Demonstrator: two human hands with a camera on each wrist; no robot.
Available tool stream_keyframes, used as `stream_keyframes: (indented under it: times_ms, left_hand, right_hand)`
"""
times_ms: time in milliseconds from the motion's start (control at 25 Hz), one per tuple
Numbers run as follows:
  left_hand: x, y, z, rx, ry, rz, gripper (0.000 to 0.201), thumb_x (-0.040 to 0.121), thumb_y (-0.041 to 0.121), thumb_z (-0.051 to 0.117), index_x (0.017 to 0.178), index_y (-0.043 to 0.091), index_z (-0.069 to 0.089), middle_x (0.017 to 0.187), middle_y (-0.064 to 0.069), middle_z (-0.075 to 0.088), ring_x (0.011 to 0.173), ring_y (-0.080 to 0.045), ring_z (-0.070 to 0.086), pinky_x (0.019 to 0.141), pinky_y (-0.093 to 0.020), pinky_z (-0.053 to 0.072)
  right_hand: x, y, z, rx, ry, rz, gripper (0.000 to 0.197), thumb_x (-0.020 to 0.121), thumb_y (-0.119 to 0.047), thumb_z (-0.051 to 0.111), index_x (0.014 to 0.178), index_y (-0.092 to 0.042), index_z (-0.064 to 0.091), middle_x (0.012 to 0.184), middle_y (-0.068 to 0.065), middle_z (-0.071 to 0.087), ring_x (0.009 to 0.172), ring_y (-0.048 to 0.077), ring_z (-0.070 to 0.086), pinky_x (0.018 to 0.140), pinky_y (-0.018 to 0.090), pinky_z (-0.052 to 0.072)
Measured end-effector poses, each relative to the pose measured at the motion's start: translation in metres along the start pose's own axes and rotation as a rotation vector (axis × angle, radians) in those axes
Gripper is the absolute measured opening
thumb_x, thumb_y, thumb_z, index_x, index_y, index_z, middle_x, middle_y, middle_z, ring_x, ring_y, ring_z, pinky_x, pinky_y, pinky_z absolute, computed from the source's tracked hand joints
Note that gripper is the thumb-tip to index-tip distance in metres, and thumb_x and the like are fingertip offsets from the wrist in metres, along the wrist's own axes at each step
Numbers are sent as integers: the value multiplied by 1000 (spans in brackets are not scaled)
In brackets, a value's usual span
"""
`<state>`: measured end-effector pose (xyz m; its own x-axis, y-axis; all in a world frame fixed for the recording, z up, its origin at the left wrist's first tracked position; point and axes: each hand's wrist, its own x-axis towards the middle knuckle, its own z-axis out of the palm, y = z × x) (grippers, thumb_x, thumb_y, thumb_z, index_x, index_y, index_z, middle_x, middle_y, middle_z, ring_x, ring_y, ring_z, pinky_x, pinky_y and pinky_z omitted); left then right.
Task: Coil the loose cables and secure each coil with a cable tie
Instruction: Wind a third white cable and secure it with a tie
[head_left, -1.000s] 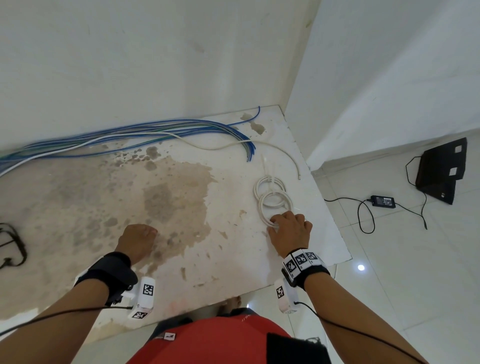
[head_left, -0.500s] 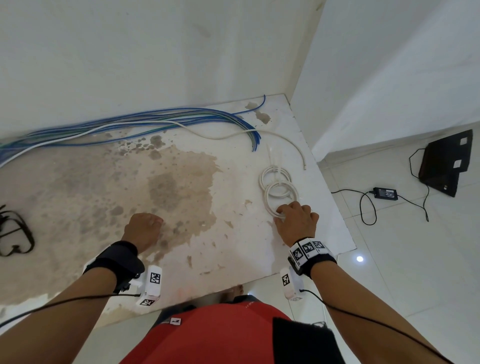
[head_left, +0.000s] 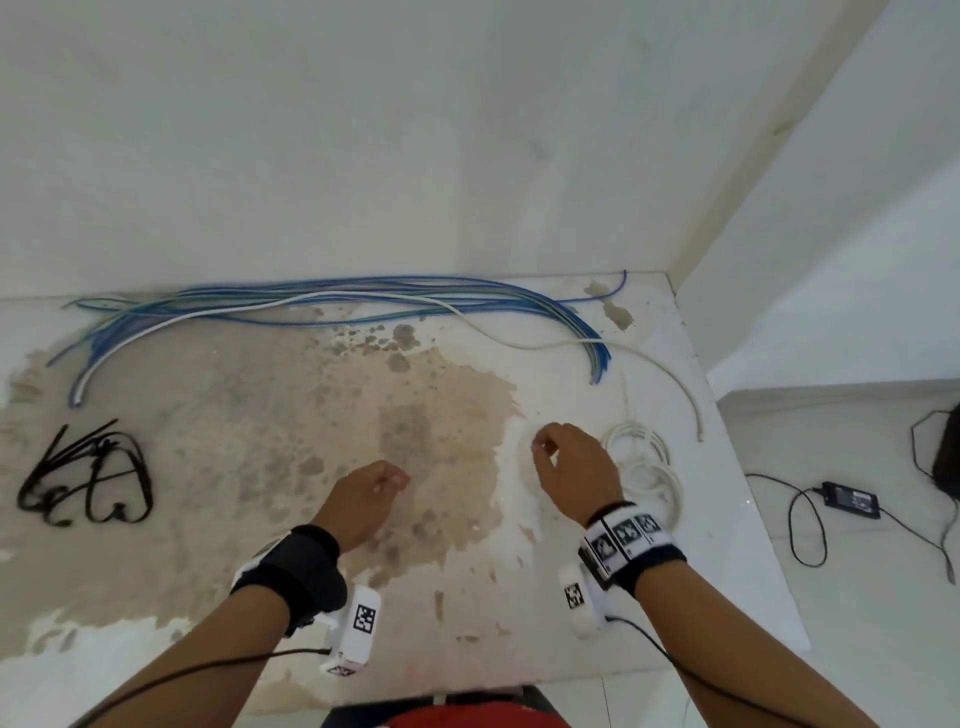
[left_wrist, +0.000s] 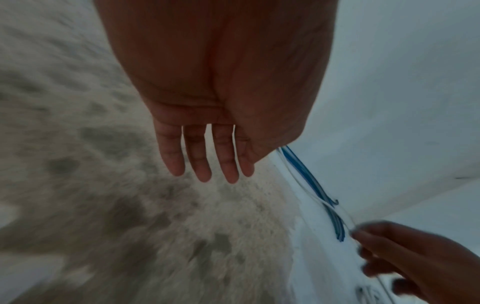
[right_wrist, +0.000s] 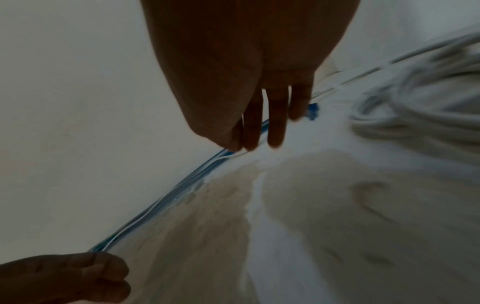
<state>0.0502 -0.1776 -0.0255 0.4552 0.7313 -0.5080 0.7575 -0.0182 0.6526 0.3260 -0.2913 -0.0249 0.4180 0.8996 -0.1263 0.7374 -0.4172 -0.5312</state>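
Note:
Two small white cable coils lie side by side near the right edge of the stained white slab. My right hand hovers just left of them with loosely curled fingers; thumb and forefinger nearly meet in the right wrist view, and I make out nothing held. My left hand floats above the brown stain, its fingers hanging relaxed and empty. A bundle of loose blue cables runs along the wall, with one loose white cable curving out of it. Black cable ties lie in a heap at the far left.
The slab ends at a wall behind and at a drop on the right. On the tiled floor below sit a black power adapter with its cord and a dark device. A pale tie lies above the coils.
My right hand has lifted off the white coils and moved left. My left hand has risen off the slab. The view has swung left, bringing the black ties into sight.

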Motion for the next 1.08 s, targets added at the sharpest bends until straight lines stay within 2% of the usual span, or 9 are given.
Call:
stream_keyframes:
  times_ms: [120, 240, 320, 440, 600, 720, 840, 960, 1080]
  left_hand:
    - [30, 18, -14, -43, -51, 97, 23, 106, 28, 43, 103, 25, 66, 107, 8, 68, 99, -14, 63, 85, -27, 44]
    - [59, 43, -31, -83, -86, 160, 22, 107, 27, 43, 104, 28, 65, 104, 12, 70, 94, -7, 65, 79, -18, 45]
    - [79, 56, -44, -126, -84, 197, 22, 106, 25, 44, 101, 29, 65, 102, 11, 71, 93, -8, 66, 78, -19, 45]
    - [99, 73, -54, -141, -112, 239, 21, 106, 24, 45, 101, 30, 64, 101, 12, 71, 90, -8, 66, 77, -19, 45]
    - [130, 100, -55, -26, -127, 368, 15, 104, 26, 48, 114, 28, 60, 115, 13, 63, 93, -6, 62, 76, -16, 41]
    - [146, 124, -52, 2, 10, 495, 41, 97, 20, 61, 136, 24, 49, 141, 5, 44, 102, -16, 59, 82, -15, 45]
    - [153, 152, -53, 31, 101, 583, 67, 93, 19, 66, 151, 21, 33, 154, -1, 31, 127, -23, 48, 103, -34, 44]
    - [137, 172, -65, 29, 238, 606, 41, 100, 28, 56, 140, 21, 51, 133, -5, 55, 107, -17, 55, 97, -35, 47]
    - [107, 174, -93, -75, 388, 617, 21, 104, 27, 50, 110, 28, 70, 105, 2, 69, 91, -13, 62, 83, -31, 50]
  right_hand:
    - [72, -28, 0, -73, -207, 121, 19, 99, -34, 51, 107, -26, 67, 106, 1, 72, 96, 24, 66, 83, 37, 56]
    - [128, -27, -11, -198, -149, 246, 32, 102, -28, 47, 133, -30, 57, 128, 4, 64, 114, 26, 62, 90, 37, 49]
    - [156, -13, -22, -273, -126, 341, 43, 102, -20, 46, 144, -30, 49, 138, 5, 58, 124, 27, 57, 97, 41, 49]
    - [176, 4, -28, -368, -147, 422, 46, 99, -13, 47, 142, -29, 49, 136, 6, 59, 122, 29, 60, 98, 41, 50]
    - [184, 10, -31, -396, -112, 414, 30, 99, -12, 45, 123, -25, 58, 116, 7, 66, 101, 29, 65, 78, 36, 49]
    - [177, -10, -56, -343, 86, 278, 23, 100, -16, 47, 117, -20, 61, 108, 7, 61, 99, 30, 60, 70, 35, 45]
    - [158, -54, -92, -307, 383, -39, 15, 95, -22, 63, 108, -23, 70, 104, 6, 54, 98, 28, 50, 73, 38, 45]
    - [141, -103, -125, -132, 497, -335, 12, 96, -27, 65, 106, -27, 70, 108, -1, 60, 98, 20, 52, 81, 33, 43]
    - [128, -134, -145, 277, 366, -351, 6, 99, -23, 63, 104, -21, 67, 90, -8, 67, 81, 4, 61, 76, 17, 46]
